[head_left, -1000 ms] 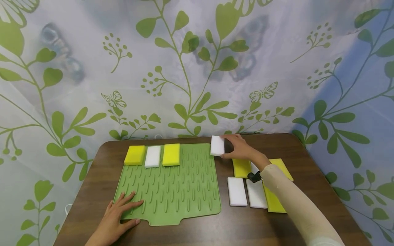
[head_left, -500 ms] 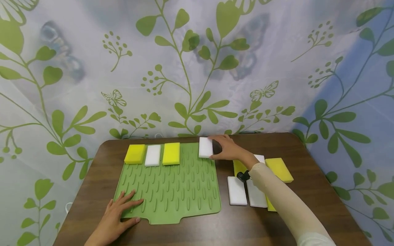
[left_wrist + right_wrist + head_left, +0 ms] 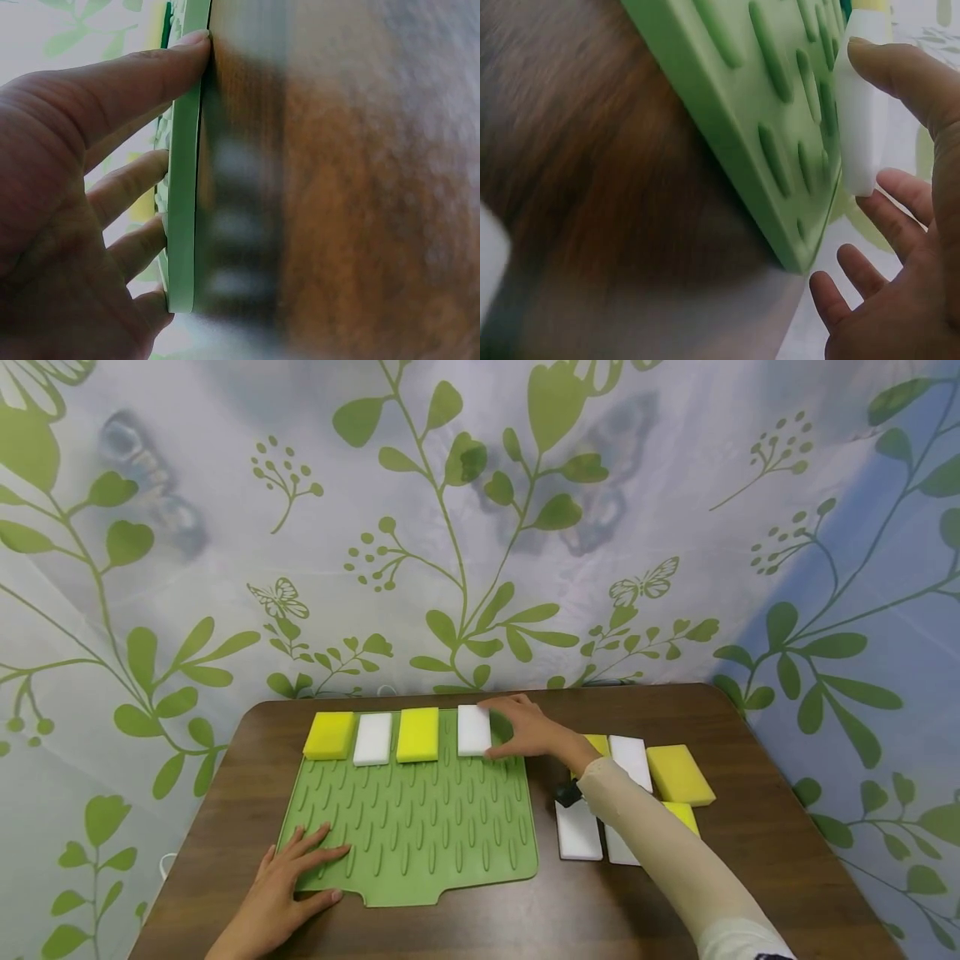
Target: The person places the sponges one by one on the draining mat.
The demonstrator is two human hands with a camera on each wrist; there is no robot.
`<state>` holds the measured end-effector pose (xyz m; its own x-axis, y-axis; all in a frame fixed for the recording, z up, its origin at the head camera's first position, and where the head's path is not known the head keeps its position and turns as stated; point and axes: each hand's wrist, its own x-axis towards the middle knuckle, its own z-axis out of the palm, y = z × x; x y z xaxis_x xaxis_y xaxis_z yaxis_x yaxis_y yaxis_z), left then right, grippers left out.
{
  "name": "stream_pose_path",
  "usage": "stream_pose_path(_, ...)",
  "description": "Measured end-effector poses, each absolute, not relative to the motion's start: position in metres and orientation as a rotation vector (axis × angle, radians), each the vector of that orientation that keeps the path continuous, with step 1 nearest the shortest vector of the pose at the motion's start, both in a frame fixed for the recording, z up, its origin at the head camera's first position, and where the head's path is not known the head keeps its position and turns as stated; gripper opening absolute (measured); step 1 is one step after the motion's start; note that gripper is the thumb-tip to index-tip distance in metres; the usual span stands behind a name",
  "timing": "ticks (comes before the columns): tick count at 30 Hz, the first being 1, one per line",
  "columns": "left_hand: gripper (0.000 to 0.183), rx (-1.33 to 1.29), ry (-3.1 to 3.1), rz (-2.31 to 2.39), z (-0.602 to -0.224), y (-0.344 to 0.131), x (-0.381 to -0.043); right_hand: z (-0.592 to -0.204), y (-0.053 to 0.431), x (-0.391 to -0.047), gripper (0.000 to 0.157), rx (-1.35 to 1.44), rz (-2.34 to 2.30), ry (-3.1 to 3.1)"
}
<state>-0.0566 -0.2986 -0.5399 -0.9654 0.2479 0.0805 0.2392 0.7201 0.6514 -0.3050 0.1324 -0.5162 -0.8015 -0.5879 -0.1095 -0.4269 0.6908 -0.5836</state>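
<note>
My right hand (image 3: 521, 727) pinches a white sponge block (image 3: 473, 731) by its short ends, thumb at the near end and fingers at the far end. The block is at the back of the green ribbed mat (image 3: 420, 835); in the right wrist view the white block (image 3: 857, 120) stands between thumb and fingertips. To its left along the mat's back edge lie a yellow sponge (image 3: 417, 735), a white sponge (image 3: 372, 739) and another yellow sponge (image 3: 330, 737). With fingers spread, my left hand (image 3: 281, 893) rests on the mat's front left corner.
Right of the mat on the wooden table (image 3: 480, 935) lie several more sponges, among them a white one (image 3: 579, 831), another white one (image 3: 630, 760) and a yellow one (image 3: 681, 774). My right forearm partly covers them. A leaf-patterned cloth (image 3: 420, 527) hangs behind the table.
The right hand has carried the white sponge block leftward from the mat's back right corner, closer to the yellow sponge. The left hand has stayed in place.
</note>
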Motion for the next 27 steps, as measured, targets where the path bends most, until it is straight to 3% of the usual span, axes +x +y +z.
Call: stream_pose_path(27,0.060,0.395,2.900,1.090,-0.537,-0.297,-0.056,-0.527,0.111,-0.305,0.096,-0.823,-0.789,2.608)
